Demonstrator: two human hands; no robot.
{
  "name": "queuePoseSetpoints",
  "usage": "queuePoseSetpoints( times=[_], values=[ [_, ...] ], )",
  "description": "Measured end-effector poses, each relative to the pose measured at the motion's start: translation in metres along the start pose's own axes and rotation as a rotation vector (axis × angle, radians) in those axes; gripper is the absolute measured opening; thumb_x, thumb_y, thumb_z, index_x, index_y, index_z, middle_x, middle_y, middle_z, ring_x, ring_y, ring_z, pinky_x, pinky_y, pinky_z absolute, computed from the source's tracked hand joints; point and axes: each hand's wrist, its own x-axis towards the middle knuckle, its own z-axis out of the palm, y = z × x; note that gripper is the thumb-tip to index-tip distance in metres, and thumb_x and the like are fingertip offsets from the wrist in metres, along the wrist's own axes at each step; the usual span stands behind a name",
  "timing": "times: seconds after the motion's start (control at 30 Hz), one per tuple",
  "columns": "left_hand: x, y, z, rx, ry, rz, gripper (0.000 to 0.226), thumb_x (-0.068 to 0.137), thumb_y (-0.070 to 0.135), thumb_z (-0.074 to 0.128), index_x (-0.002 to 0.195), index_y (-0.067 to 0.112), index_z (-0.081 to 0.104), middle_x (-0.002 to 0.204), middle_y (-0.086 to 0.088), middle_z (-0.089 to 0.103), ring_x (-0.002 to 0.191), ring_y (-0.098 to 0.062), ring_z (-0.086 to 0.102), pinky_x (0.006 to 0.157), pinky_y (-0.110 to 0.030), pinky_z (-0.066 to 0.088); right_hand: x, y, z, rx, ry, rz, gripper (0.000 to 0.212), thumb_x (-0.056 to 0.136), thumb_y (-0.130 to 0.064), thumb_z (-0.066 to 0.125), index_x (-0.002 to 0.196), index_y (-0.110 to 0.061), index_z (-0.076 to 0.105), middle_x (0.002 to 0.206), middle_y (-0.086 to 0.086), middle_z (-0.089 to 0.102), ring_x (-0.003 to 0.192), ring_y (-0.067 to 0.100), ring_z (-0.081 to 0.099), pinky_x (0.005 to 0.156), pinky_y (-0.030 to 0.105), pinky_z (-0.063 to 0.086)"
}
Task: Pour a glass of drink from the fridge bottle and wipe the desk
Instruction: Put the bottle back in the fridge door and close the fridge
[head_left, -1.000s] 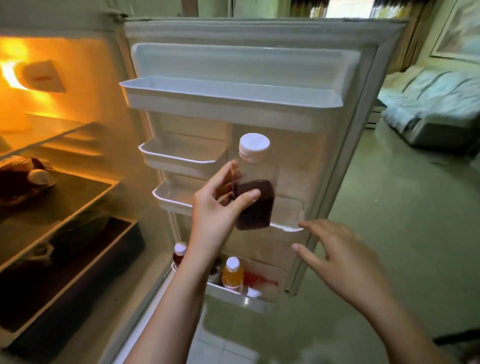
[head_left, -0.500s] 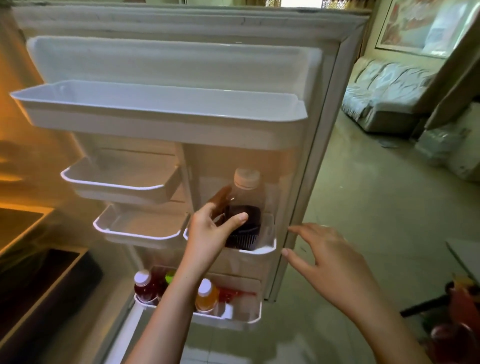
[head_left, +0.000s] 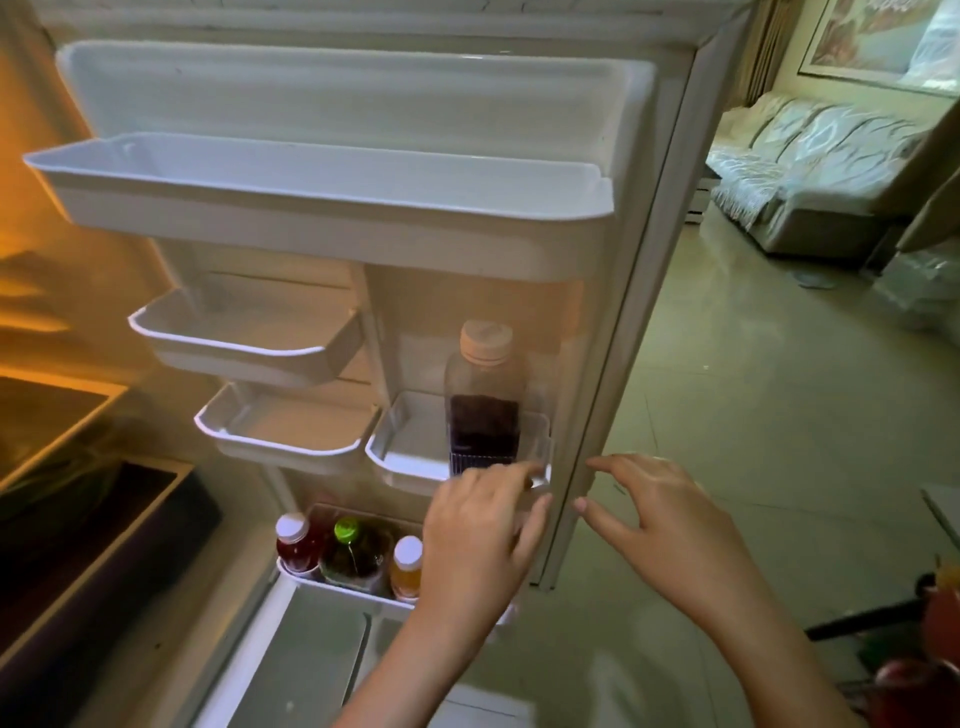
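Observation:
A clear square bottle (head_left: 484, 400) with a pale cap, about half full of dark purple drink, stands upright in a small door bin (head_left: 410, 447) on the inside of the open fridge door (head_left: 644, 291). My left hand (head_left: 480, 540) hovers just below and in front of that bin, fingers loosely curled, holding nothing. To its right, my right hand (head_left: 660, 525) is off the door's edge, fingers spread and bent, also holding nothing.
The bottom door rack (head_left: 363, 590) holds a red bottle (head_left: 294, 543), a green-capped bottle (head_left: 353, 553) and an orange bottle (head_left: 407, 569). Empty door bins sit above and left. Fridge shelves (head_left: 62, 431) are at left. A sofa (head_left: 810, 171) stands far right across tiled floor.
My left hand has let go of the dark drink bottle, which now stands in the small door bin, and has dropped below the bin. The view has shifted right and closer.

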Motion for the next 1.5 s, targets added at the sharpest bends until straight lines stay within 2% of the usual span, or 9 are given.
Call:
queuePoseSetpoints(
  times=[0.17,0.4,0.7,0.9,1.1,1.23,1.33,1.4,1.5],
  values=[
    [-0.006,0.005,0.006,0.115,-0.115,-0.047,0.018,0.086,0.035,0.059,0.095,0.022,0.066,0.088,0.003,0.065,0.080,-0.022,0.058,0.069,-0.034,0.043,-0.016,0.011,0.002,0.052,-0.043,-0.002,0.039,0.084,-0.053,0.052,0.119,-0.036,0.055,0.122,-0.015,0.057,0.113,0.010,0.049,0.089,0.033,0.044],
    [-0.035,0.013,-0.018,0.109,-0.059,-0.174,0.017,0.087,0.036,0.061,0.082,0.019,0.061,0.078,0.003,0.059,0.076,-0.021,0.053,0.068,-0.034,0.040,-0.048,0.031,0.008,0.147,-0.088,0.068,0.038,0.081,-0.047,0.060,0.116,-0.032,0.057,0.120,-0.010,0.060,0.105,0.015,0.055,0.082,0.033,0.045],
    [-0.099,-0.008,-0.080,0.041,-0.044,-0.193,0.025,0.090,0.040,0.054,0.083,0.016,0.058,0.081,0.005,0.055,0.080,-0.015,0.048,0.077,-0.022,0.038,-0.075,-0.013,0.018,0.276,-0.120,0.013,0.082,0.071,-0.058,0.066,0.138,-0.039,0.022,0.119,-0.018,0.050,0.109,0.009,0.053,0.086,0.037,0.048],
    [-0.131,-0.023,-0.126,0.024,-0.038,-0.264,0.020,0.087,0.035,0.056,0.078,0.017,0.054,0.079,0.009,0.049,0.080,-0.009,0.043,0.064,-0.024,0.041,-0.090,-0.060,0.018,0.264,-0.074,-0.052,0.040,0.068,-0.056,0.069,0.094,-0.043,0.042,0.086,-0.019,0.064,0.077,0.000,0.063,0.066,0.034,0.053],
    [-0.165,-0.049,-0.181,-0.037,-0.029,-0.344,0.018,0.085,0.032,0.051,0.077,0.017,0.055,0.078,0.007,0.052,0.080,-0.011,0.049,0.066,-0.032,0.045,-0.124,-0.112,0.033,0.281,-0.041,-0.109,0.051,0.051,-0.069,0.069,0.083,-0.034,0.050,0.070,-0.019,0.063,0.064,-0.001,0.061,0.057,0.032,0.052],
    [-0.179,-0.051,-0.215,-0.081,0.158,-0.509,0.022,0.087,0.040,0.059,0.072,0.024,0.056,0.071,0.011,0.057,0.073,-0.008,0.055,0.062,-0.021,0.041,-0.144,-0.154,0.047,0.341,-0.099,-0.194,0.047,0.052,-0.072,0.065,0.081,-0.039,0.050,0.069,-0.020,0.062,0.062,-0.007,0.058,0.052,0.021,0.047],
    [-0.183,-0.035,-0.239,-0.248,0.300,-0.549,0.009,0.089,0.032,0.062,0.095,0.025,0.063,0.089,0.012,0.066,0.086,-0.005,0.062,0.070,-0.019,0.048,-0.152,-0.186,0.059,0.329,-0.128,-0.213,0.048,0.051,-0.078,0.060,0.079,-0.041,0.050,0.071,-0.023,0.062,0.065,-0.010,0.056,0.050,0.015,0.040],
    [-0.185,-0.026,-0.252,-0.364,0.328,-0.527,0.032,0.089,0.035,0.061,0.120,0.027,0.057,0.116,0.015,0.061,0.107,-0.001,0.058,0.084,-0.013,0.047,-0.156,-0.207,0.069,0.323,-0.107,-0.246,0.051,0.051,-0.082,0.057,0.079,-0.039,0.049,0.073,-0.023,0.062,0.068,-0.007,0.057,0.053,0.020,0.044],
    [-0.194,-0.028,-0.266,-0.351,0.362,-0.525,0.052,0.085,0.041,0.060,0.135,0.031,0.046,0.135,0.018,0.049,0.120,0.004,0.049,0.094,-0.012,0.042,-0.164,-0.236,0.085,0.348,-0.076,-0.326,0.047,0.059,-0.073,0.063,0.082,-0.035,0.048,0.078,-0.020,0.062,0.074,0.002,0.059,0.058,0.026,0.044]
  ],
)
